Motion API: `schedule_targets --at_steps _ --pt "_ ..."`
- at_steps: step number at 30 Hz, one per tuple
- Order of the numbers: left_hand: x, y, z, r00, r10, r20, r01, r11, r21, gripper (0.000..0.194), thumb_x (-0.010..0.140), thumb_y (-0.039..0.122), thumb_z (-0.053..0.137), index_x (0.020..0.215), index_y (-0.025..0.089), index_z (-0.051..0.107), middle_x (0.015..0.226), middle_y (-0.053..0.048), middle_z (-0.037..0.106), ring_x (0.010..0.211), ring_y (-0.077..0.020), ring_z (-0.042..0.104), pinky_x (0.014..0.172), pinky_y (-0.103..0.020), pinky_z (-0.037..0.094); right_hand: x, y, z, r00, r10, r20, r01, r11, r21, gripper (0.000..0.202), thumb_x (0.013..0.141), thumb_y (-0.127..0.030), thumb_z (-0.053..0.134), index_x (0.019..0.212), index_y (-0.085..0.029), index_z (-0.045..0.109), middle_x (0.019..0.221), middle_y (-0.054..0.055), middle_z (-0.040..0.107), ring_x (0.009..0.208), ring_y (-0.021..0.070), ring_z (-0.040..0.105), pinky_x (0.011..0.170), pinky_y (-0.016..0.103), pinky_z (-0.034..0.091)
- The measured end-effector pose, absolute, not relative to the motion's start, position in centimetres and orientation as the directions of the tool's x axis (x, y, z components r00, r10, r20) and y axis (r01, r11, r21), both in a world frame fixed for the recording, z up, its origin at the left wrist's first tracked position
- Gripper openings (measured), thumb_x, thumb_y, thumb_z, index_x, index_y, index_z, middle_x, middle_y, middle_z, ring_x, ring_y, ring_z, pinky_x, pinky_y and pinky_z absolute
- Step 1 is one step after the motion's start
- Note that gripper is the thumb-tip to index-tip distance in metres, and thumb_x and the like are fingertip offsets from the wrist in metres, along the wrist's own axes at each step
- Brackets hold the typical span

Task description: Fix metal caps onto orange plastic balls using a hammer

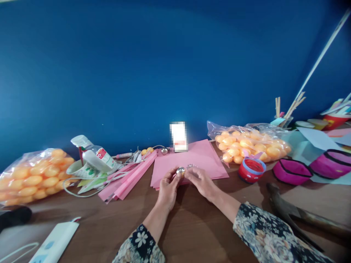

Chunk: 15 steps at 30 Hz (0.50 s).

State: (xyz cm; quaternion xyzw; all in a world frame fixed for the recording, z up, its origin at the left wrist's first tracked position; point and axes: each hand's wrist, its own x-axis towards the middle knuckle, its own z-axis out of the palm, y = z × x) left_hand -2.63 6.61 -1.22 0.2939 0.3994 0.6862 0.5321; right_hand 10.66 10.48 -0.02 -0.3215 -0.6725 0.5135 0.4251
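Over the near edge of the pink paper sheets (189,157), my left hand (168,188) pinches a small shiny silver ball (180,170) between thumb and fingers. My right hand (202,180) meets it from the other side, its thumb and fingers closed against the ball's right side. Another small silvery piece (191,166) shows just behind the right fingertips, too small to make out. A second silver ball (164,151) rests by the top left corner of the pink sheets.
Bags of orange balls lie left (35,179) and right (252,144). Pink strips (134,175), a cup (82,170) and a clear bottle (100,155) stand left. A red pot (251,171), magenta pouches (292,171) and a hammer (301,213) occupy the right. A power strip (56,241) lies front left.
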Motion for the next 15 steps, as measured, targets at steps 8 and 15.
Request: schedule_targets --at_steps 8,15 --pt "-2.61 6.70 -1.24 -0.252 0.967 -0.021 -0.492 -0.109 0.864 0.040 0.067 0.019 0.068 0.106 0.017 0.059 0.101 -0.007 0.067 0.098 -0.0192 0.059 0.096 -0.039 0.038 10.64 10.50 0.00 -0.426 0.873 0.236 -0.007 0.258 -0.966 0.022 0.082 -0.036 0.053 0.075 -0.017 0.060 0.069 -0.001 0.056 0.066 0.0138 0.050 0.063 0.025 0.040" --pt "-2.63 6.69 -1.23 -0.257 0.966 -0.017 -0.482 -0.113 0.869 0.041 0.067 0.019 0.068 0.106 0.016 0.059 0.101 -0.008 0.067 0.098 -0.0198 0.059 0.096 -0.040 0.037 10.64 10.52 0.01 -0.433 0.867 0.247 -0.008 0.270 -0.963 0.022 0.082 -0.036 0.052 0.077 -0.016 0.060 0.071 0.000 0.057 0.070 0.0148 0.052 0.066 0.025 0.040"
